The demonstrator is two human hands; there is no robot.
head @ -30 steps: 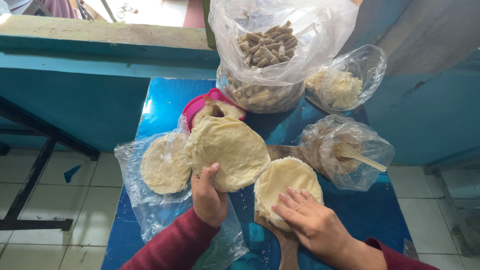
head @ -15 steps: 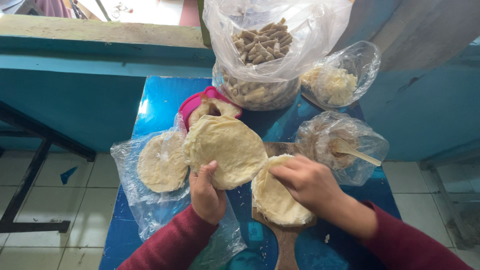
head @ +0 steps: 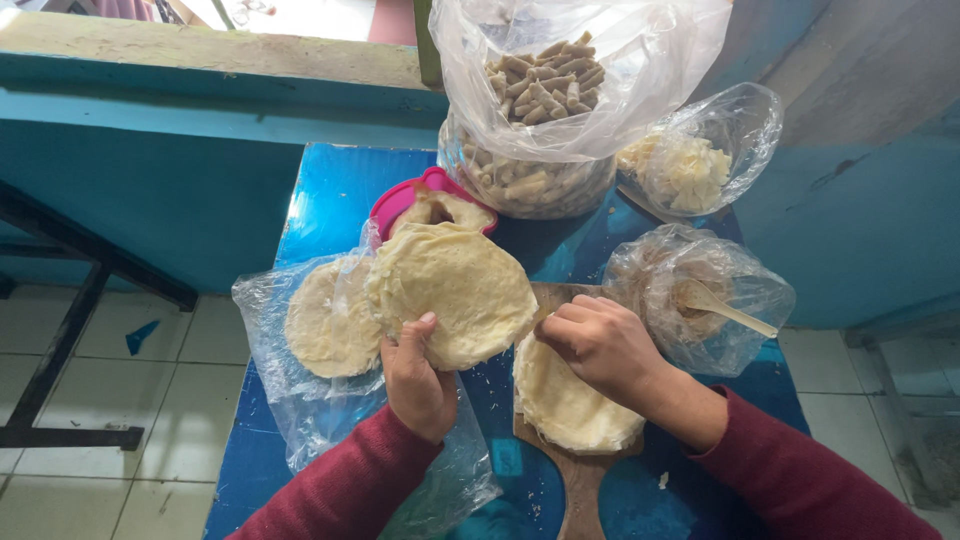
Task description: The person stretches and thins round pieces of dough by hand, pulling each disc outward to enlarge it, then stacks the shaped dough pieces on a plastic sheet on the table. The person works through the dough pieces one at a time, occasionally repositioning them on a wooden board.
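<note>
Left hand grips the edge of a stack of thin flatbreads raised above the blue table. Right hand, fingers curled, presses a flatbread lying on the wooden board

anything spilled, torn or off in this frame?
Only minor. Pale crumbs lie scattered on the glossy blue table beside the wooden paddle board, and one sits lower near the right sleeve. The left hand holds a stack of thin round wrappers tilted, overhanging the clear plastic sheet.
</note>
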